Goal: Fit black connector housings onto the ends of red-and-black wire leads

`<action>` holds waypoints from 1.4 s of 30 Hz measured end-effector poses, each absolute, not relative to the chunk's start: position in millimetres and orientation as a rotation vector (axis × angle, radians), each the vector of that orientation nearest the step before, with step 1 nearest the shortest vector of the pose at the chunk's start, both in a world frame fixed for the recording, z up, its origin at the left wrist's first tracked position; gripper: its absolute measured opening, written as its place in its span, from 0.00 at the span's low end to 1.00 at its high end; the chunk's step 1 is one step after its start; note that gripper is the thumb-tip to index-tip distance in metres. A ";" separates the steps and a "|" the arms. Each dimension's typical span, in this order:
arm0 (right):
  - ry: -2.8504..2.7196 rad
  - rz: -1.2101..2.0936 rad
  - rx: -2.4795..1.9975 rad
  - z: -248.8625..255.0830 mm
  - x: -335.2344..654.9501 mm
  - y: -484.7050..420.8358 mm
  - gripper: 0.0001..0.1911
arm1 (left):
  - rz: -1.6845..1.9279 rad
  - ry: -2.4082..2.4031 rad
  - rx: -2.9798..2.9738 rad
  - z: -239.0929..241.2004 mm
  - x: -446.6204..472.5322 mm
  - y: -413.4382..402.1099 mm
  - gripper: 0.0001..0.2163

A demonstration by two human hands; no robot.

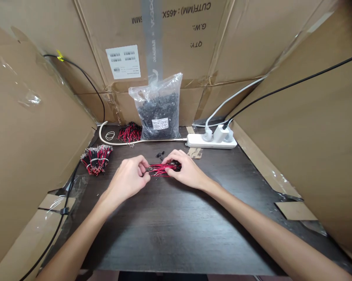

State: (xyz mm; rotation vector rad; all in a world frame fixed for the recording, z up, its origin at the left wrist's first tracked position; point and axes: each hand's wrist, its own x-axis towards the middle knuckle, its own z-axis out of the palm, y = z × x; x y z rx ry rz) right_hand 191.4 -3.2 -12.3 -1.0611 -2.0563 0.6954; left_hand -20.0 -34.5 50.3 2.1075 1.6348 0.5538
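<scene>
A small bundle of red and black wires (158, 168) lies on the dark table in front of me. My right hand (187, 170) curls over its right end, thumb and fingers closed around the wires. At the left tips of the wires is my left hand (130, 176), its thumb and fingertips drawn together. Something small and dark shows between those fingertips, too small to name. Several tiny black pieces (160, 155) lie just beyond the bundle.
A tied wire bundle (96, 159) sits at left, a loose wire pile (130, 132) behind it. A clear bag of black pieces (158, 113) leans on the cardboard back wall (176, 58). A white power strip (212, 141) has plugs in it. Cardboard walls flank the table (176, 230).
</scene>
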 end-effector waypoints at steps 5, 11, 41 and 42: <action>-2.004 0.725 -1.058 -12.7 193.0 -2.8 0.09 | 0.757 1.880 2.172 92.8 -41.7 -47.9 0.07; -1.673 1.153 -0.841 -11.1 196.9 0.6 0.15 | 0.670 1.971 2.370 111.1 -26.3 -55.1 0.08; -1.281 1.466 -0.861 -7.0 187.9 2.3 0.21 | 0.541 1.222 2.416 19.6 -0.1 -17.5 0.06; -1.292 1.444 -0.872 -7.3 188.5 2.8 0.22 | 0.544 1.233 2.421 19.0 0.6 -19.5 0.06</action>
